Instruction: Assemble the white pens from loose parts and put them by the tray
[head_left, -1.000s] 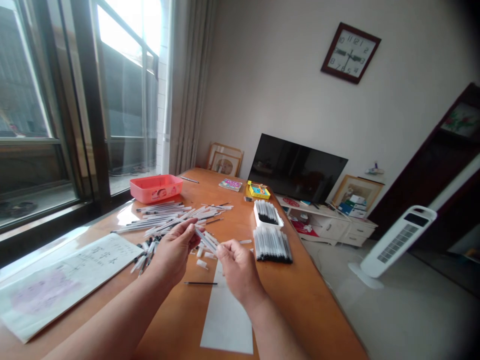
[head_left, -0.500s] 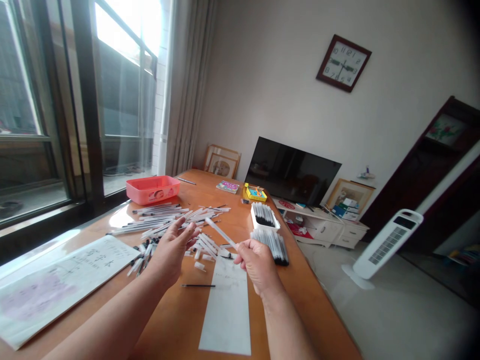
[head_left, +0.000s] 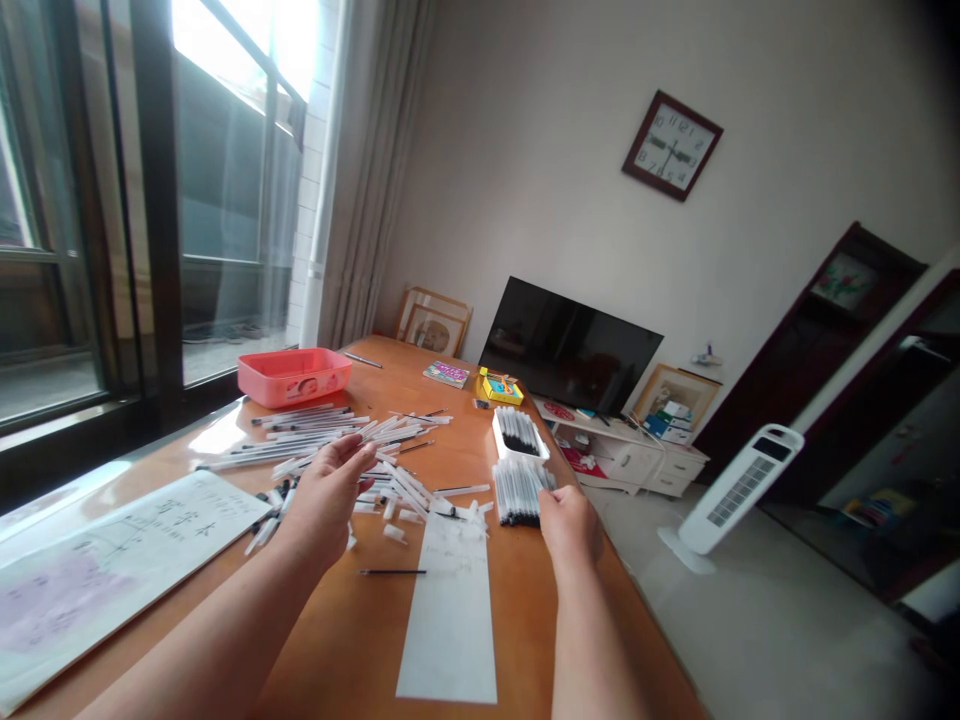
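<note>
My left hand (head_left: 334,485) hovers over the pile of loose pen parts, fingers stretched out and thumb apart, holding nothing that I can see. Under and beyond it lie clear pen barrels (head_left: 311,440), black-tipped pieces (head_left: 279,505) and small white caps (head_left: 394,534). At the table's right side, my right hand (head_left: 570,522) is closed at the edge of a row of clear pens with black ends (head_left: 516,492). The pen in its fingers is mostly hidden among that row. Just behind, a white box (head_left: 534,452) holds more upright pens.
A white paper strip (head_left: 450,630) lies in front, with a thin black refill (head_left: 393,572) beside it. On the left are a writing booklet (head_left: 135,570) and a red plastic basket (head_left: 292,378). A yellow box (head_left: 501,388) and small booklet (head_left: 446,374) sit farther back.
My right hand has moved right with the pen, from over the paper strip to the row of pens. My left hand stays near the pile, its fingers drawn closer together.
</note>
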